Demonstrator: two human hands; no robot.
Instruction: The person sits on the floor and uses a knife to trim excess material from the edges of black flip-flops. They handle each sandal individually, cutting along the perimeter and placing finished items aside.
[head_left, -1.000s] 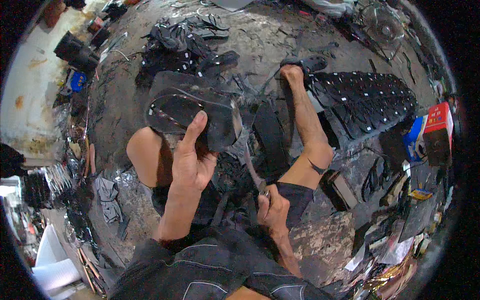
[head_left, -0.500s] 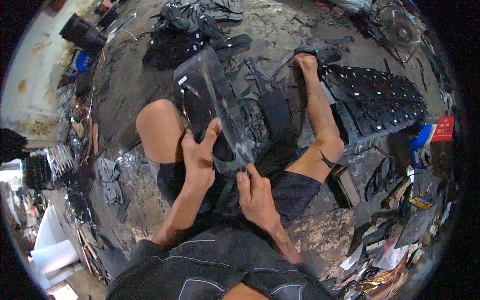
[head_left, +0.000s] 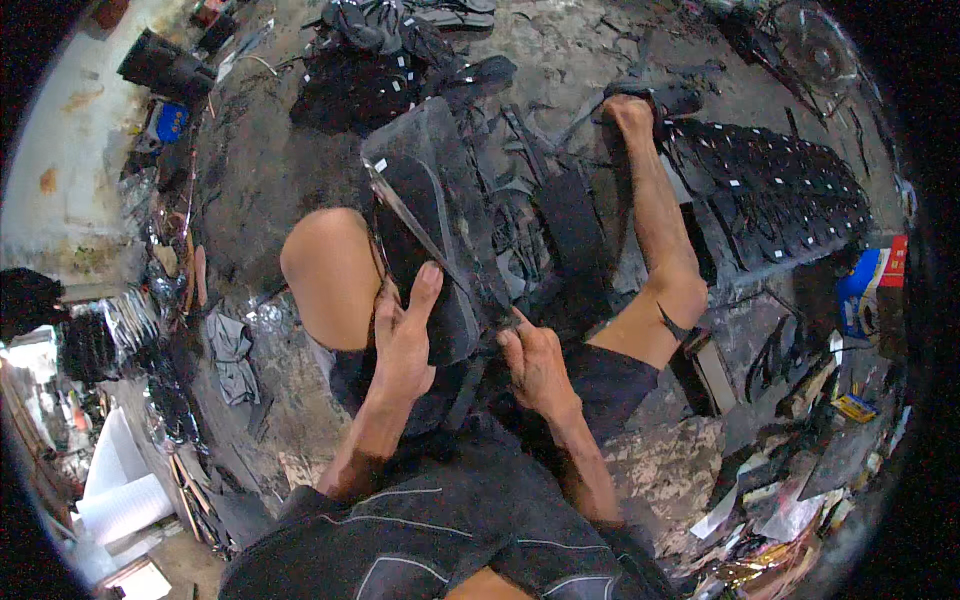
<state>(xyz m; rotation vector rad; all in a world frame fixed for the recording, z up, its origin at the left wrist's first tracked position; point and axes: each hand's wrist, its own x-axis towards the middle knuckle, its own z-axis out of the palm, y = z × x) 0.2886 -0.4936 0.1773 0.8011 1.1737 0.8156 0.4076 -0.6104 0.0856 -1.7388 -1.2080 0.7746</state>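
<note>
My left hand (head_left: 405,335) is closed on the near left edge of a black sandal (head_left: 408,215), thumb on top and fingers underneath. The sandal has a small white label near its far end and a shiny narrow strap. It lies on a wider dark, flexible sheet (head_left: 428,122) with a rounded near edge, held over my lap between my knees. My right hand (head_left: 541,365) is closed in a pinch by the sheet's near right edge. What sits between its thumb and fingers is too small and dark to make out.
Rows of black sandals (head_left: 775,200) with white labels lie to the right, beyond my bent leg. A dark heap of footwear (head_left: 360,85) sits ahead. Dark offcuts (head_left: 520,240) lie between my legs. Scraps (head_left: 780,510) litter the lower right; a white roll (head_left: 125,510) stands lower left.
My right hand has moved slightly right and away from the sheet's near edge. The sandal and sheet have turned a little, showing more of the sheet's surface. My left hand keeps its hold.
</note>
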